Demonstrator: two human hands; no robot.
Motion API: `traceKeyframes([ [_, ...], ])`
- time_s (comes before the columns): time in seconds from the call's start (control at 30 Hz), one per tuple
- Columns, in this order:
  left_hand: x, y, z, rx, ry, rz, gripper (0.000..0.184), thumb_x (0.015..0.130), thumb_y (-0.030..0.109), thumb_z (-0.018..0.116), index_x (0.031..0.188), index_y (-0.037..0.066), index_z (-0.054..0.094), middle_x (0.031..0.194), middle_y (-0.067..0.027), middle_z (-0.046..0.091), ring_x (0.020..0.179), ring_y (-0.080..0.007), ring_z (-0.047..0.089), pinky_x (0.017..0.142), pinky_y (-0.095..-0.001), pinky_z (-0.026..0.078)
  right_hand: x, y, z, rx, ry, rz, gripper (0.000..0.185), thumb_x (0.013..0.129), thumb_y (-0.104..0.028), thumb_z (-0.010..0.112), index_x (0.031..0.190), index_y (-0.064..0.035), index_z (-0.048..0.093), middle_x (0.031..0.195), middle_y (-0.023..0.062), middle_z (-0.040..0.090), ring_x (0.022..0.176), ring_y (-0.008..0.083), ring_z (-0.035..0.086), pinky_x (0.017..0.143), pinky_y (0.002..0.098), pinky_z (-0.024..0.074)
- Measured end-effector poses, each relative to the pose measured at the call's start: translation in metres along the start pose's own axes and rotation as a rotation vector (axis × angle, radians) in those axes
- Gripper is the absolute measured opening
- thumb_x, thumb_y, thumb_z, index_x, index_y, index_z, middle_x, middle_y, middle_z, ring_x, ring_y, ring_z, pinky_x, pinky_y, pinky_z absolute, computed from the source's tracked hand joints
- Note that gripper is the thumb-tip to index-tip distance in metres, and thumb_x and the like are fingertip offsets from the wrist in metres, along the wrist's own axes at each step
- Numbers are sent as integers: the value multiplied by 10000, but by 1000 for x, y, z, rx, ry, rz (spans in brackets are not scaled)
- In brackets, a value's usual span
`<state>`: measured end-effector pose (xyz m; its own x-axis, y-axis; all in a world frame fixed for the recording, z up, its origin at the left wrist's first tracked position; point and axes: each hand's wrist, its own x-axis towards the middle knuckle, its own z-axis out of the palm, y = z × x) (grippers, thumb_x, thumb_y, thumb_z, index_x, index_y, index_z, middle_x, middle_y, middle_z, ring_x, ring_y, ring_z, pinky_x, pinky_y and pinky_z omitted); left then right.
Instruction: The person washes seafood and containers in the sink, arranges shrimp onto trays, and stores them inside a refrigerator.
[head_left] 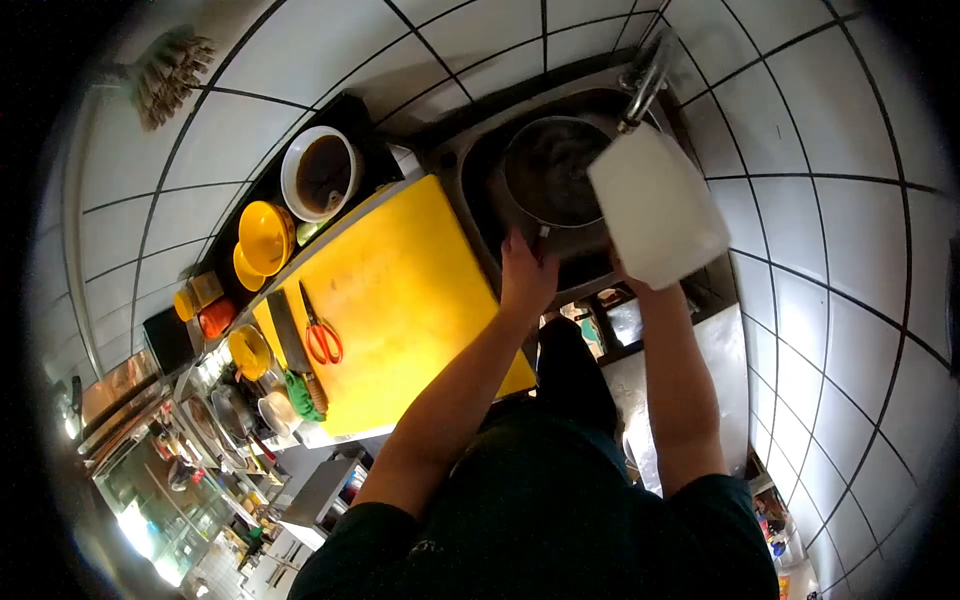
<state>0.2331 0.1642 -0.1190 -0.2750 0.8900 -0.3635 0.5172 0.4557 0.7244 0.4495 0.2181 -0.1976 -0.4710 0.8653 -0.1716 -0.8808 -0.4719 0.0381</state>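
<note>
Your dark frying pan (553, 172) sits in the sink (584, 241). Your left hand (527, 275) seems closed around its handle; your right hand (630, 275) seems to grip the white container (660, 208), fingers mostly hidden. A slack grip could let the pan tip; lifting the container carelessly could knock the faucet (648, 88).

Glare is whitening wall tiles (797, 300) right of the fingers (517, 252), shadow is dimming the sink (483, 187) beyond them, and fisheye distortion is bending the outskirts.
</note>
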Motion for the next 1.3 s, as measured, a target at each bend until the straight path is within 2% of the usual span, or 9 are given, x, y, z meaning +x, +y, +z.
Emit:
traceKeyframes([
  [0.13,49,-39,25,-111,-141,-306,596,907,317,659,1365,-30,501,1153,-249,635,1088,-428,606,967,-460,469,-37,-23,52,148,5,124,434,1012,-356,546,1307,-38,536,1138,137,621,956,257,637,752,315,576],
  [0.3,95,-52,38,-390,-272,-615,628,920,400,665,1373,-7,510,1181,-191,648,981,-370,639,837,-475,501,-81,-38,28,-170,200,-200,510,990,-303,578,1405,-25,475,1138,163,606,904,201,599,624,300,529],
  [0.47,110,-64,59,-785,-241,-731,482,970,376,564,1323,48,562,1063,-160,668,904,-334,638,662,-397,551,-110,-52,29,-496,437,-381,495,987,-269,578,1406,-26,477,1134,155,617,909,196,609,657,296,528],
  [0.57,106,-60,63,-834,-211,-663,404,985,319,554,1313,85,530,1002,-120,639,753,-297,623,521,-330,510,-120,-60,38,-603,517,-413,488,985,-248,578,1407,-27,478,1131,151,625,913,193,615,677,293,527],
  [0.67,87,-5,27,-756,-323,-652,335,1019,241,526,1297,55,525,1058,-134,607,716,-257,609,541,-358,511,-125,-66,45,-684,576,-438,481,982,-227,578,1408,-27,479,1128,147,632,916,190,621,697,291,526],
  [0.77,83,-37,49,-870,-267,-593,260,980,262,547,1123,47,564,947,-127,640,565,-240,596,430,-342,430,-127,-71,53,-759,621,-451,475,980,-206,578,1409,-28,480,1125,142,639,920,187,627,716,288,525],
  [0.87,75,-25,45,-795,-167,-747,245,976,235,529,1092,23,569,869,-145,641,557,-236,601,427,-344,426,-129,-74,62,-829,662,-461,469,978,-185,579,1410,-29,481,1123,138,646,923,184,633,736,285,524],
  [1.07,53,-4,13,-676,-314,-657,208,1004,147,497,1146,-2,529,827,-166,654,579,-257,619,491,-389,487,-132,-76,83,-987,744,-470,462,974,-143,579,1412,-30,484,1117,129,660,930,177,645,776,280,522],
  [1.3,4,44,-45,-749,-281,-679,245,969,151,480,1165,13,530,807,-142,646,548,-219,600,450,-329,452,-131,-80,133,-1346,995,-460,540,959,-42,553,1481,-27,414,1205,138,649,1054,193,631,898,306,508],
])
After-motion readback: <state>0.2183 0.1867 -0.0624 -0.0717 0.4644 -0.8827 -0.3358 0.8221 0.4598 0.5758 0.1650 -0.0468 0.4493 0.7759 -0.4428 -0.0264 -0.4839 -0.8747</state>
